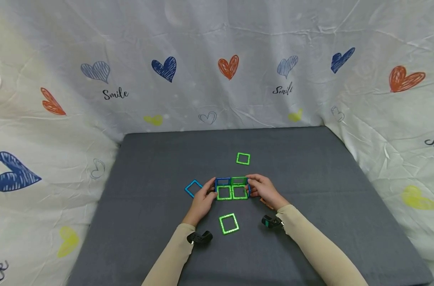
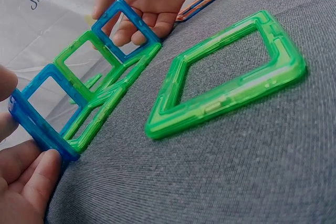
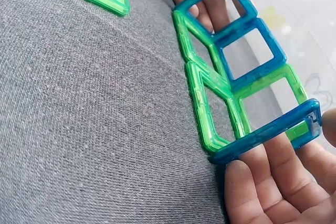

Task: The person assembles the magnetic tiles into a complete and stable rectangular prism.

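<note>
Two green magnetic tiles [image 1: 224,198] lie side by side on the table. Along their back edge stand a blue tile [image 1: 222,184] and a green tile [image 1: 239,184]. Another blue tile [image 2: 44,135] stands at the left end, pinched between the thumb and fingers of my left hand [image 1: 202,202]. At the right end my right hand [image 1: 267,190] holds a further upright blue tile [image 3: 262,135], its fingers against the outer face and the thumb near the top. In the right wrist view a small blue and green piece [image 3: 304,132] shows partly behind that tile.
One loose green tile [image 1: 231,231] lies in front of the structure, another green tile [image 1: 242,163] behind it. A light blue tile [image 1: 189,184] sits left of my left hand. Partly hidden under my right hand is an orange tile [image 2: 197,4]. The dark grey table [image 1: 159,159] meets a printed cloth.
</note>
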### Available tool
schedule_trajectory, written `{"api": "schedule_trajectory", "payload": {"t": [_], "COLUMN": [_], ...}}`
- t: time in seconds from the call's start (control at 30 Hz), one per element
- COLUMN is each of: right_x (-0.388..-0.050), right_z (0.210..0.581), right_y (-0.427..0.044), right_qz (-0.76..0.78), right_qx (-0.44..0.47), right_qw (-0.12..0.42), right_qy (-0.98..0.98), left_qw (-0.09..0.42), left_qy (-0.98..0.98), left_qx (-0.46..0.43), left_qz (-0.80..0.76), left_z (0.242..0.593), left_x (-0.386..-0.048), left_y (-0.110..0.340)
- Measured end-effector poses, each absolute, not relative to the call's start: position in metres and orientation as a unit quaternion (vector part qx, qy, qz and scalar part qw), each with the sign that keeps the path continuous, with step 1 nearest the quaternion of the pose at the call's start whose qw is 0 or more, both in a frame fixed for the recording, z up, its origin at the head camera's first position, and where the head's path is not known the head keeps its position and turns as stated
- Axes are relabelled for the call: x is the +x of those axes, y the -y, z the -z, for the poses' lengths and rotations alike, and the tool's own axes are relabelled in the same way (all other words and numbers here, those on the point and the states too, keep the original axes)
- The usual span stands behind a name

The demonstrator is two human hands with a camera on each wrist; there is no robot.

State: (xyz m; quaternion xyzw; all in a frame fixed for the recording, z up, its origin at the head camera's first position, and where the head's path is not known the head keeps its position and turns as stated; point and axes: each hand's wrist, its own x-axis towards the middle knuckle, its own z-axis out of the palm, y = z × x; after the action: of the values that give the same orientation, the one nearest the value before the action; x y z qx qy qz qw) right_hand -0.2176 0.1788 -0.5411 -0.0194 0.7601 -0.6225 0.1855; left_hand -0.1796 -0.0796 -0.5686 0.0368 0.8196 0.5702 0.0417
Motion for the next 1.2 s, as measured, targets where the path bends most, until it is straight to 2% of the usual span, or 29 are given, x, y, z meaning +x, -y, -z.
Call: {"api": "schedule_trajectory", "payload": {"t": [0.23,0.53,0.77,0.97,1.2], "right_x": [-0.227,-0.245,-0.279,-0.303,-0.318], "right_z": [0.538,0.519,0.514,0.512,0.513], "right_y": [-0.177,-0.178,-0.178,-0.175,-0.17], "right_qz": [0.626,0.541,0.461,0.363,0.24], "right_qx": [-0.016,-0.016,-0.037,-0.089,-0.156], "right_qw": [0.191,0.18,0.125,0.067,0.06], "right_qy": [-0.756,-0.821,-0.878,-0.925,-0.956], "left_qw": [0.041,0.047,0.051,0.051,0.049], "left_qy": [-0.823,-0.813,-0.81,-0.807,-0.809], "left_qx": [0.036,0.043,0.047,0.047,0.052], "left_qz": [-0.566,-0.578,-0.582,-0.586,-0.584], "left_z": [0.568,0.566,0.567,0.571,0.572], "left_x": [-0.181,-0.18,-0.179,-0.178,-0.179], "left_y": [0.082,0.08,0.082,0.083,0.083]}}
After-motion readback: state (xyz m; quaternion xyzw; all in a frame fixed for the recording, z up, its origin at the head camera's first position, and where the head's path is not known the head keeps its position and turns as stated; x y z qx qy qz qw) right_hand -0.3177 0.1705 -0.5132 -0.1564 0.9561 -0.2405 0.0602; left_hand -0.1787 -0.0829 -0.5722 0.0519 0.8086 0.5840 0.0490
